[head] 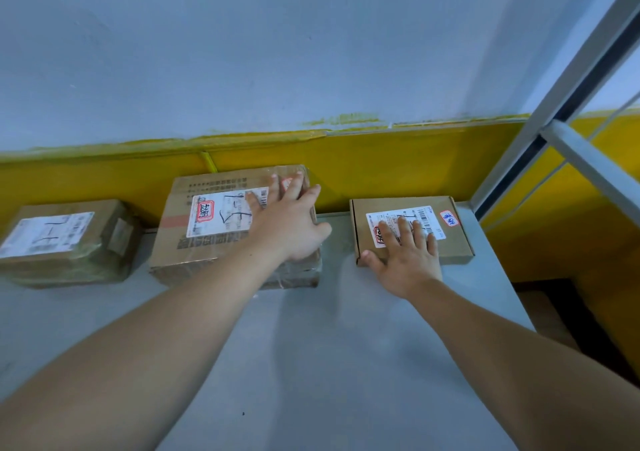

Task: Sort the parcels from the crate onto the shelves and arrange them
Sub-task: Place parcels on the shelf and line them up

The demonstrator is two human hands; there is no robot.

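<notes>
Shelf (311, 346) is loaded along the wall (311, 52) | centre: large parcel (207, 242) is pressed by left hand (289, 222), fingers spread | centre-right: flat parcel (457, 242) is pressed by right hand (405, 260), fingers straight | left edge: taped parcel (65, 239)

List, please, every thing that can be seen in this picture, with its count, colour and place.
large cardboard parcel: one, brown with a white label, middle of the shelf, at the back
taped parcel: one, brown under clear tape with a white label, left on the shelf
flat mailer box: one, brown with a white label, right on the shelf
shelf board: one, grey, under the three parcels
shelf frame: one, grey metal, right side of the view
wall: one, pale blue above and yellow band below, behind the shelf
left hand: one, fingers straight, flat on the large cardboard parcel
right hand: one, fingers straight, flat on the flat mailer box
</notes>
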